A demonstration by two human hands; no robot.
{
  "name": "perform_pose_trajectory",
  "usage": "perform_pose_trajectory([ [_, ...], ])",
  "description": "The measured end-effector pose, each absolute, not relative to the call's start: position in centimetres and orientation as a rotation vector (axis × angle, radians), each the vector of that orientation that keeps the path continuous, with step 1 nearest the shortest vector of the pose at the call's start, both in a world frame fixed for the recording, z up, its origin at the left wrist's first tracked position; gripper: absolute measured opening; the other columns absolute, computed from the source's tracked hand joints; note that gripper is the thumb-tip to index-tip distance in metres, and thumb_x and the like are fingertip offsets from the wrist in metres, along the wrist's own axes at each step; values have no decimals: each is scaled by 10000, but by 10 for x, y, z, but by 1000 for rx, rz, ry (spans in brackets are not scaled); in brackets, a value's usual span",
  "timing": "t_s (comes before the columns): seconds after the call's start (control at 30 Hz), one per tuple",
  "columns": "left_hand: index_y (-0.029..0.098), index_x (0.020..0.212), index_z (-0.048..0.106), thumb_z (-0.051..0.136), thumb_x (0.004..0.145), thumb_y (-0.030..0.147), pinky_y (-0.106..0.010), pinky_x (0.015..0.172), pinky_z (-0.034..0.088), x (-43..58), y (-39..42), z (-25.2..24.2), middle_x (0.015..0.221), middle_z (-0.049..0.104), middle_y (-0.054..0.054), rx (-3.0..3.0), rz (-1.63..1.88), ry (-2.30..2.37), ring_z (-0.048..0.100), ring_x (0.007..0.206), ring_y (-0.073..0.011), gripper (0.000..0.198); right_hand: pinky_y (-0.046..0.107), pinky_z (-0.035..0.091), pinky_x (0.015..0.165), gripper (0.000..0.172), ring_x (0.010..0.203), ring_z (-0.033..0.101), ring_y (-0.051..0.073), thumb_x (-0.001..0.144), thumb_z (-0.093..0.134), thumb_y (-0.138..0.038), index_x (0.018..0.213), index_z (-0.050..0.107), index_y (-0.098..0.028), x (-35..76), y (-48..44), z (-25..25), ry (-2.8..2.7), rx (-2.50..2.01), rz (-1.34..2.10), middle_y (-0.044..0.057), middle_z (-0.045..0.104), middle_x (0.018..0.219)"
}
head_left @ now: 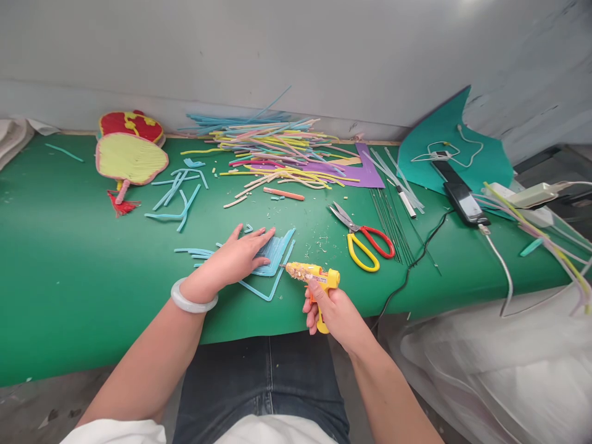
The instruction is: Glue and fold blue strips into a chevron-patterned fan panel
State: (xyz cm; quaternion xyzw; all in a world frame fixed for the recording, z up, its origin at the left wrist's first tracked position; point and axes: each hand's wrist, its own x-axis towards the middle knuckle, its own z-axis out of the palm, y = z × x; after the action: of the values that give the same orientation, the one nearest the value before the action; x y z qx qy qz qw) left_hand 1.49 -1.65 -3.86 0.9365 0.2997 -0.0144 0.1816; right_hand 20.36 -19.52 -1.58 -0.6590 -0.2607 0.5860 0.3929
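My left hand (240, 256) lies flat with its fingers spread, pressing on a blue panel of joined fuzzy strips (274, 251) on the table. In my right hand (335, 311) is a yellow glue gun (312, 271), my fingers wrapped round its handle near the orange trigger. Its nozzle points left and sits at the panel's right side; whether it touches cannot be made out. A bent blue strip (263, 296) runs around the panel's lower right corner, a little apart from it. More blue strip ends stick out left from under my left wrist.
Scissors (363, 237) with red and yellow handles lie right of the glue gun, beside thin wires (391, 225) and a black cord (407, 274). Behind is a heap of coloured strips (272, 145). Fan-shaped pieces (132, 159) and bent blue strips (178, 188) lie left.
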Motion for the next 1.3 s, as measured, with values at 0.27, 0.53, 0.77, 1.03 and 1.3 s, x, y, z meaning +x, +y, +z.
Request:
perform_pose_trajectory([
  [0.27,251,1597,167,424,1010,448,-551,1243,82,14,-17,-40,1620,318,-110,2656,-12,850,309,1503,-261,670,219,492,386,577,403,585,99,805,602,-748,734,560,-177,210,-177,-16,-636,-1676,1384,-17,616,600],
  [0.53,247,1593,182,441,1008,433,-550,1245,81,16,-19,-34,1620,316,-105,2631,-45,869,311,1503,-249,666,223,495,379,524,398,585,103,856,598,-688,747,567,-177,212,-166,-22,-616,-1702,1348,-7,621,603],
  [0.77,238,1591,187,456,1007,429,-556,1242,85,16,-18,-34,1619,316,-109,2625,-56,867,300,1507,-253,671,242,509,405,592,458,600,114,776,605,-779,784,581,-188,220,-164,-21,-633,-1687,1210,17,647,694],
  [1.03,240,1591,190,456,1013,435,-542,1247,83,15,-19,-35,1619,318,-105,2635,-41,863,294,1510,-245,666,333,507,657,484,733,629,202,925,461,-665,1059,549,-209,251,-146,-13,-1165,-2030,557,63,654,914],
  [1.3,238,1595,169,455,1015,444,-550,1247,88,15,-18,-35,1621,312,-103,2637,-58,859,295,1509,-252,678,447,460,891,447,1085,536,336,888,549,-205,1325,518,-116,291,-83,-36,-1775,-2169,-85,200,554,1197],
])
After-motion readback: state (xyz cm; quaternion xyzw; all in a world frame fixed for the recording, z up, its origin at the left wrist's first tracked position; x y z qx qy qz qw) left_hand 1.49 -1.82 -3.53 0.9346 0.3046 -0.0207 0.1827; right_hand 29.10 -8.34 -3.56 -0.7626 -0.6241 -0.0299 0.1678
